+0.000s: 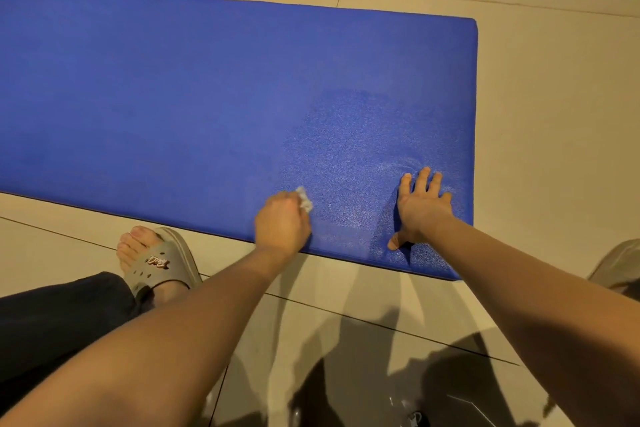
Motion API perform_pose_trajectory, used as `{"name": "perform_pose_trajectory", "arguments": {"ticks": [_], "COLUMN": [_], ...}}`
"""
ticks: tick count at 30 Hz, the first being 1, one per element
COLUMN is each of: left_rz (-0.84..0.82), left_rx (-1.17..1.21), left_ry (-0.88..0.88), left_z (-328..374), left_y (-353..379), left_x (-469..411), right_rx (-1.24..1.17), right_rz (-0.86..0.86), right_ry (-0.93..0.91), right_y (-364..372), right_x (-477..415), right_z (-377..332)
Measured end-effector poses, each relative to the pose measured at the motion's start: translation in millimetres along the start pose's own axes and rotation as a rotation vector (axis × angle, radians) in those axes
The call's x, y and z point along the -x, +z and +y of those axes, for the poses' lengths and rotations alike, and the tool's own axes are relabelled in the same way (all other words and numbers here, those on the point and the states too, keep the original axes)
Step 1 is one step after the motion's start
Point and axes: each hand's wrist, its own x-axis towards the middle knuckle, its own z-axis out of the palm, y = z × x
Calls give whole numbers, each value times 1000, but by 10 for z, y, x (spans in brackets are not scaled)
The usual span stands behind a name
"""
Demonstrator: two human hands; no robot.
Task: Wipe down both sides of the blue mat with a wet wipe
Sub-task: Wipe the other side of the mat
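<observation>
The blue mat (207, 97) lies on the tiled floor (554, 114). Toward its five o'clock, the left hand (282, 222) has its grip clamped on a wet wipe (305, 200); the right hand (420, 208), at three o'clock, presses flat, fingers apart.

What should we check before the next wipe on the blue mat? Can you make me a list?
1. Wet wipe gripped in the left hand: ok.
2. Right hand pressed flat on the blue mat to steady it: ok.
3. Mat lying flat on the floor: ok.
4. Whole top side wiped: not ok; only the patch near the hands looks damp.
5. Wipe wet enough: cannot tell.
6. Underside wiped: cannot tell, it is hidden.
</observation>
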Motion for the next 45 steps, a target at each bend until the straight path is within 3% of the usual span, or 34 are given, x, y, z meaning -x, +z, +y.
{"name": "perform_pose_trajectory", "arguments": {"ticks": [3,6,12,17,21,24,27,30,35,39,41,45], "left_rz": [74,15,-170,-179,-87,26,113,119,-47,-118,-70,85], "left_rx": [-63,66,265,158,116,126,232,296,347,232,192,193], "left_ry": [-18,23,305,399,228,-59,-286,-223,96,238,191,-168], "left_z": [-288,-92,780,675,141,-307,-316,45,669,509,229,-471], "left_y": [-28,26,299,302,143,15,25,162,373,330,243,56], "left_x": [2,46,343,277,153,121,213,382,604,498,405,305], "right_rx": [-1,-6,-30,-45,-49,-43,-46,-46,-52,-51,-37,-36], "right_rz": [3,5,9,28,21,9,-2,1,9,10,5,7], "right_ry": [2,3,-5,-20,-17,-4,4,10,16,14,13,12], "right_y": [2,-1,25,54,34,13,-12,-13,-6,2,4,7], "right_x": [11,25,26,23,28,38,46,50,51,43,38,28], "right_z": [0,-2,35,70,56,30,20,15,7,14,15,13]}}
